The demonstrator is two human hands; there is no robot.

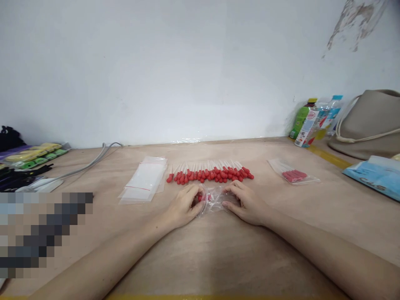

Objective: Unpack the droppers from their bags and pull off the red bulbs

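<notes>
Clear plastic bag [215,202] is gripped by fingers [233,206] of the left hand [186,203] and right hand [248,202], near red-tipped sticks [211,175].

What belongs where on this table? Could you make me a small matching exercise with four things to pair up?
Things:
1. Flat bags with red lines
2. Red-tipped items
3. Crumpled clear bag
4. Blue packet

Places:
A. Near the right edge of the picture
B. Between the left hand and the right hand
C. In an overlapping pile, to the left of both hands
D. Spread in a long row just beyond the hands

Right pairs: 1-C, 2-D, 3-B, 4-A
</notes>
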